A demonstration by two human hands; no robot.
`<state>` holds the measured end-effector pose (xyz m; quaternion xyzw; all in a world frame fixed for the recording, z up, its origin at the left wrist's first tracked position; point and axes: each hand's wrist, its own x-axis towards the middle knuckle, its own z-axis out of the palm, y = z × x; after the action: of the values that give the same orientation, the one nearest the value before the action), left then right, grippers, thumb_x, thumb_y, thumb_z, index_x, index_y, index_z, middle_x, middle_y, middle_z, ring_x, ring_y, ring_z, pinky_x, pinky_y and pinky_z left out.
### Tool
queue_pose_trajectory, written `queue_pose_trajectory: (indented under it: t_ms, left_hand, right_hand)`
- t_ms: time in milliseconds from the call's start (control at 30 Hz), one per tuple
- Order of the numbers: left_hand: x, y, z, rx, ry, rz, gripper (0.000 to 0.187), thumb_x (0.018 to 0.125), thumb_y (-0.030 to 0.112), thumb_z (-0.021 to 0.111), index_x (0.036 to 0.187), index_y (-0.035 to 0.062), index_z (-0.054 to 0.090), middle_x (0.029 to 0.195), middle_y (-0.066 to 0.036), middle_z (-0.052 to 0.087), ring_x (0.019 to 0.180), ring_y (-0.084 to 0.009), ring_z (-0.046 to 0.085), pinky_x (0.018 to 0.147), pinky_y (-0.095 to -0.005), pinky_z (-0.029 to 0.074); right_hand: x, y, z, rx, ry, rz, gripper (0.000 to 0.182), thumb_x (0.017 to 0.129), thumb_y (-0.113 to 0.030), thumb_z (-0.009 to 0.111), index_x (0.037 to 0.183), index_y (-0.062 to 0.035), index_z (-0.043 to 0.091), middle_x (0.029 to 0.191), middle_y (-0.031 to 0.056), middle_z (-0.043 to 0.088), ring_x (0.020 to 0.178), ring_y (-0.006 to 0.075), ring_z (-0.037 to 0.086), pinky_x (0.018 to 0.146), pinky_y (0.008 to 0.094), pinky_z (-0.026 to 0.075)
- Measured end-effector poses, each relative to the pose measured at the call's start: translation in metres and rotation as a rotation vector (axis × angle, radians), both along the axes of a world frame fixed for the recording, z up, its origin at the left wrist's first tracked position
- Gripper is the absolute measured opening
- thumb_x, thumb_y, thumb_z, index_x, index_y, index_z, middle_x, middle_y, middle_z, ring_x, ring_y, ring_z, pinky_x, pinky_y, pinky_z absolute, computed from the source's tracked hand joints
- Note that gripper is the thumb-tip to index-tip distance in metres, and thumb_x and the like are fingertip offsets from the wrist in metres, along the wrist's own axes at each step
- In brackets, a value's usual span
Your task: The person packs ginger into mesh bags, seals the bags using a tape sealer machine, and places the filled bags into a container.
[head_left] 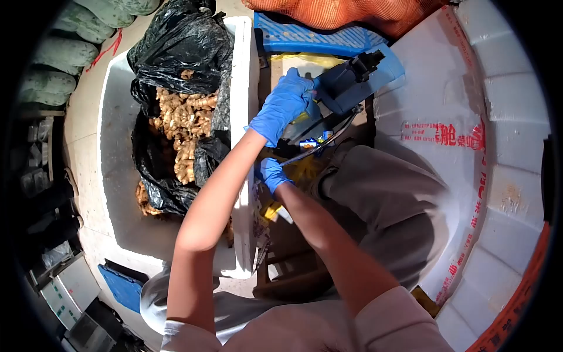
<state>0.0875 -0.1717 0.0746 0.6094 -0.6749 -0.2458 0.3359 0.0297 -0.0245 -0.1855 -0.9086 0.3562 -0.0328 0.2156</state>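
My left hand (287, 101), in a blue glove, is closed at the near left edge of a dark box-shaped device (341, 88) with a black block on top. Its fingertips are partly hidden. My right hand (271, 175), also blue-gloved, is lower down, curled close beside the wall of a white foam box (245, 146). What its fingers hold, if anything, is hidden. A thin strip or cable (308, 154) runs from near the right hand up toward the device. Inside the foam box, ginger roots (186, 126) lie in a black plastic bag (182, 50).
An orange mesh sack (352, 13) lies at the back over a blue ridged plastic piece (314, 36). White foam boxes with red print (431, 100) stand to the right. Large green gourds (53, 54) lie at upper left. A low wooden stool (293, 278) is near my legs.
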Motion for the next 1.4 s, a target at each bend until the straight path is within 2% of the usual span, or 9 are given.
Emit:
queue_pose_trajectory:
  t_ms: [333,400,567,667,800,933,1033,1167,1400]
  left_hand:
    - [-0.01,0.005,0.012,0.013,-0.045,0.171,0.016,0.072,0.018,0.06,0.083,0.0073,0.061,0.085,-0.019,0.047,0.08,-0.0352,0.049,0.069,-0.0394,0.041]
    - [-0.011,0.009,0.024,0.079,-0.149,0.169,0.019,0.072,0.02,0.06,0.087,0.0095,0.062,0.087,-0.017,0.048,0.082,-0.0342,0.049,0.071,-0.0387,0.041]
    - [-0.01,0.008,0.026,-0.008,-0.408,0.011,0.019,0.076,0.027,0.054,0.082,0.0102,0.06,0.079,-0.012,0.054,0.078,-0.0291,0.053,0.068,-0.0382,0.042]
    - [-0.011,-0.001,0.017,-0.068,-0.251,-0.076,0.018,0.075,0.025,0.054,0.077,0.0085,0.06,0.072,-0.012,0.058,0.069,-0.0306,0.056,0.061,-0.0378,0.043]
    - [-0.033,0.043,0.033,-0.14,-0.157,-0.122,0.019,0.067,0.024,0.061,0.075,0.007,0.06,0.068,-0.011,0.058,0.063,-0.0244,0.056,0.058,-0.0325,0.043]
    - [-0.057,0.096,0.043,0.346,0.776,0.143,0.012,0.077,0.013,0.057,0.086,0.0055,0.056,0.074,0.0,0.056,0.068,-0.0097,0.05,0.063,-0.0231,0.042]
    - [-0.068,0.134,0.055,0.302,1.009,0.221,0.009,0.081,0.013,0.053,0.085,0.0049,0.054,0.074,0.0,0.053,0.063,-0.0071,0.048,0.062,-0.0187,0.041]
    - [-0.063,0.174,0.119,0.6,1.531,0.16,0.011,0.083,0.012,0.05,0.087,0.0026,0.053,0.076,-0.004,0.053,0.063,-0.0103,0.051,0.06,-0.0189,0.045]
    - [-0.065,0.21,0.279,0.46,1.233,-0.109,0.019,0.084,0.017,0.048,0.069,0.0067,0.051,0.056,0.002,0.044,0.05,-0.0068,0.039,0.045,-0.0189,0.029]
  right_hand:
    - [0.01,-0.006,-0.031,0.351,-0.739,-0.505,0.033,0.084,-0.024,0.046,0.112,-0.0054,0.046,0.109,0.0103,0.05,0.098,0.0197,0.046,0.085,0.0289,0.037]
    - [-0.001,-0.006,-0.07,0.009,-0.005,0.087,0.028,0.081,-0.02,0.042,0.103,-0.0076,0.054,0.099,0.014,0.057,0.087,0.0263,0.055,0.075,0.0335,0.042]
    - [-0.038,-0.058,0.281,-0.198,0.394,0.574,0.015,0.063,-0.016,0.052,0.071,-0.0128,0.064,0.071,0.0095,0.062,0.06,0.0248,0.058,0.048,0.0379,0.042]
    - [-0.087,-0.11,0.379,-0.21,0.068,0.294,0.015,0.057,-0.022,0.056,0.065,-0.0103,0.058,0.052,0.0085,0.055,0.047,0.0286,0.054,0.045,0.04,0.043]
    - [-0.12,-0.109,0.391,-0.234,-0.233,0.09,0.051,0.068,-0.036,0.062,0.106,-0.0056,0.048,0.094,0.0178,0.055,0.085,0.0281,0.054,0.073,0.032,0.043]
    - [-0.139,-0.06,0.4,0.061,-1.171,-0.546,0.022,0.073,-0.013,0.062,0.091,0.0004,0.055,0.082,0.0074,0.058,0.071,0.0151,0.054,0.066,0.0255,0.042]
    - [-0.173,-0.031,0.383,0.6,-1.201,-0.768,0.018,0.076,-0.013,0.059,0.085,0.0023,0.056,0.072,0.0048,0.057,0.066,0.0103,0.053,0.062,0.0233,0.042]
    - [-0.18,0.006,0.395,0.591,-0.998,-0.417,0.026,0.079,-0.017,0.056,0.096,0.003,0.051,0.084,0.0076,0.056,0.077,0.0123,0.052,0.069,0.0251,0.042]
    - [-0.176,0.041,0.464,1.001,-0.764,-0.067,0.042,0.073,-0.017,0.064,0.108,-0.0008,0.047,0.095,0.0058,0.055,0.085,0.0106,0.051,0.077,0.0254,0.041]
